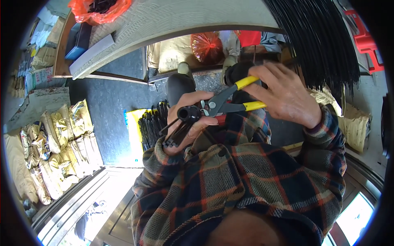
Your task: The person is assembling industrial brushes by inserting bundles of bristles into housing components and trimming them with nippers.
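My left hand (189, 98) is closed around a folded black umbrella frame (177, 134), with a round hollow end facing up and several thin dark ribs running down beside it. My right hand (287, 98) grips a pair of pliers (223, 100) with yellow handles and dark grey jaws. The handles are spread apart. The jaw end meets the hub of the frame, close to my left thumb and fingertips. What lies exactly between the jaws is too small to tell.
Ahead stands a worktop (172, 18) with an orange bag (98, 10) on it. Long black rods (316, 41) hang over its right side. Black ribs (154, 125) lie on a yellow sheet left of my legs. Wrapped bundles (61, 151) line the left; a red bag (206, 47) sits below the worktop.
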`<move>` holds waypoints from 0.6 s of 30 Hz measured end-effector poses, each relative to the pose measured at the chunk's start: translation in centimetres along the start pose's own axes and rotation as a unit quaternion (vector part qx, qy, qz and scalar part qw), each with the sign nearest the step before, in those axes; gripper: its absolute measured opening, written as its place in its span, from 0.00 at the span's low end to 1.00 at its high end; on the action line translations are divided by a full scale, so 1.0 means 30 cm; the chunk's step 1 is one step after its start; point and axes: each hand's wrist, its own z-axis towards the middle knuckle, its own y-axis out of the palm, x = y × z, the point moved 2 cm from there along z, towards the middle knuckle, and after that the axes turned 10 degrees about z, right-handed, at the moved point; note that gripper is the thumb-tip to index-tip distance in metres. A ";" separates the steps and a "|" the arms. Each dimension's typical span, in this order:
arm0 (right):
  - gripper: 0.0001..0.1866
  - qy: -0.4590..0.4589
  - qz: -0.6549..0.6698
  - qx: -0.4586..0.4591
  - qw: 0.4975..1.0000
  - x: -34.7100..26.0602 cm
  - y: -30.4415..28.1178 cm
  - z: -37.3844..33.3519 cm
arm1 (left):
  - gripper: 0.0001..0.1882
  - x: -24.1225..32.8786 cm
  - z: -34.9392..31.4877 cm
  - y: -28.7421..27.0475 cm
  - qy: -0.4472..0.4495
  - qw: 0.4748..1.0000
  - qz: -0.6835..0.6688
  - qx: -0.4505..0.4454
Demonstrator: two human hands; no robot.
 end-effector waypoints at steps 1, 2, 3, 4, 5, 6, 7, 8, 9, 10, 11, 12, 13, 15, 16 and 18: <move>0.15 0.008 0.041 -0.010 0.999 0.001 0.015 -0.002 | 0.28 0.001 -0.007 -0.004 -0.007 1.000 0.014 -0.009; 0.15 0.000 0.043 -0.009 0.999 0.004 0.029 0.002 | 0.28 -0.004 -0.011 -0.007 -0.008 1.000 0.018 -0.003; 0.15 -0.007 0.072 -0.004 0.997 0.007 0.045 0.006 | 0.28 -0.012 -0.013 -0.008 -0.002 1.000 0.019 0.004; 0.14 -0.005 0.097 0.001 0.995 0.005 0.054 0.000 | 0.28 -0.014 -0.006 -0.004 0.009 1.000 0.014 0.004; 0.14 -0.013 0.112 0.025 0.993 0.004 0.073 0.003 | 0.30 -0.015 -0.001 -0.004 0.000 1.000 0.014 0.007; 0.14 -0.010 0.111 0.026 0.993 0.003 0.105 0.000 | 0.30 -0.018 -0.004 -0.008 0.002 1.000 0.013 0.004; 0.13 -0.011 0.168 0.046 0.985 0.004 0.143 -0.007 | 0.36 -0.028 -0.009 -0.013 -0.037 0.999 -0.035 -0.008; 0.13 -0.013 0.225 0.066 0.972 0.003 0.181 -0.012 | 0.42 -0.038 -0.012 -0.020 -0.077 0.993 -0.082 -0.018; 0.11 0.019 0.336 0.081 0.938 -0.012 0.222 -0.014 | 0.42 -0.046 -0.007 -0.034 -0.078 0.994 -0.080 -0.022; 0.11 0.024 0.338 0.085 0.937 -0.034 0.250 -0.016 | 0.43 -0.060 0.002 -0.046 -0.033 0.987 -0.151 -0.054; 0.10 0.109 0.517 0.081 0.845 -0.045 0.281 -0.020 | 0.44 -0.065 0.009 -0.050 0.010 0.971 -0.221 -0.086; 0.09 0.186 0.672 0.077 0.712 -0.055 0.308 -0.018 | 0.44 -0.063 0.015 -0.044 0.007 0.971 -0.220 -0.095; 0.08 0.078 0.547 0.168 0.816 -0.039 0.293 0.013 | 0.41 -0.048 0.019 -0.044 0.004 0.993 -0.113 -0.046; 0.10 0.072 0.402 0.193 0.892 -0.042 0.229 0.065 | 0.39 -0.025 -0.003 -0.066 -0.070 0.996 -0.053 0.015; 0.13 0.061 0.237 0.198 0.949 -0.055 0.200 0.086 | 0.39 -0.032 -0.011 -0.072 -0.074 0.996 -0.052 0.005; 0.17 0.087 0.435 0.183 0.878 -0.076 0.179 0.135 | 0.38 -0.034 -0.007 -0.090 -0.030 1.000 -0.007 0.000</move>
